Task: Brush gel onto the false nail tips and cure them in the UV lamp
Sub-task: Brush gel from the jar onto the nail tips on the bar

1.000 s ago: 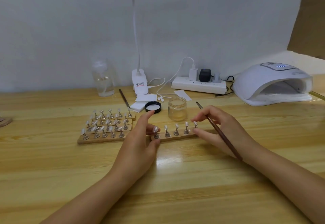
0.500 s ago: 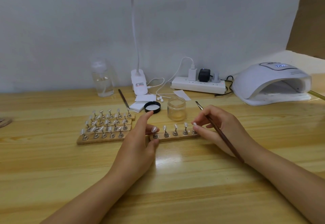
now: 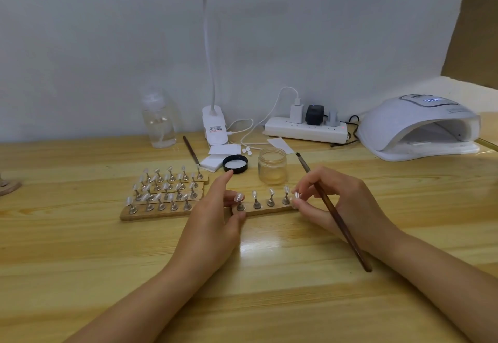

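A short wooden strip with several false nail tips on metal stands lies mid-table. My left hand pinches its left end between thumb and fingers, index finger pointing up. My right hand holds a brown brush across the palm while its fingertips pinch the strip's right end. An open glass jar of gel stands just behind the strip, its black lid beside it. The white UV lamp sits at the far right, its opening facing me.
Three more wooden strips of nail tips lie left of my hands. Behind are a clear pump bottle, a second brush, white pads, a clip lamp base and a power strip with cables.
Both hands and the strip stay nearly in place; my right fingertips have closed a little more tightly round the strip's right end.
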Available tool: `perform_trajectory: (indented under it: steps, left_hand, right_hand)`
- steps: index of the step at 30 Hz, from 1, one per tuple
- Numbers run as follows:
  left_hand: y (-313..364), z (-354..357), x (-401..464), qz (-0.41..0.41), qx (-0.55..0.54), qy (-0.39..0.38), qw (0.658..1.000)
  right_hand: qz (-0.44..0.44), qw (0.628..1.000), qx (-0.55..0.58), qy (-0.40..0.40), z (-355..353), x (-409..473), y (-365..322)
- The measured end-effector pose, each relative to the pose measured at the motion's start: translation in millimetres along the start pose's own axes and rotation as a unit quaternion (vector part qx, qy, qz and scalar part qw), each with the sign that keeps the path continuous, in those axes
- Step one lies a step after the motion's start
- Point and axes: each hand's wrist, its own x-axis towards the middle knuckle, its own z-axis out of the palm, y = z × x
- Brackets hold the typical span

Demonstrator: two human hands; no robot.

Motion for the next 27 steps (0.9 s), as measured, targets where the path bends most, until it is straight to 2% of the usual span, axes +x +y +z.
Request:
perform_trajectory:
  steps: [6, 10, 12, 17, 22, 27]
  left_hand:
    - [8.3, -1.5, -3.1, 0.044, 0.003, 0.03, 0.999]
    - [16.7, -3.9, -3.8, 0.181, 0.021, 0.059, 0.981]
    - [18.1, -3.6, -6.2, 0.224, 0.044, 0.056, 0.972]
    - [19.0, -3.1, -7.3, 0.226, 0.022, 0.051, 0.972]
    - [17.8, -2.8, -7.2, 0.208, -0.008, 0.046, 0.977]
    - [18.8, -3.5, -7.5, 0.185, -0.024, 0.068, 0.98]
  right_hand:
    - [0.001, 0.999, 0.042, 0.022, 5.2, -0.9, -6.0]
    - [-0.02, 0.997, 0.074, 0.032, 12.3, -3.1, -16.3]
    - [-0.033, 0.995, 0.085, 0.034, 16.8, -4.5, -22.1]
    - [-0.036, 0.993, 0.108, 0.037, 23.3, -5.9, -29.6]
    - [-0.04, 0.996, 0.076, 0.031, 23.4, -6.1, -30.9]
    - [0.011, 0.995, 0.068, 0.066, 17.5, -2.2, -31.4]
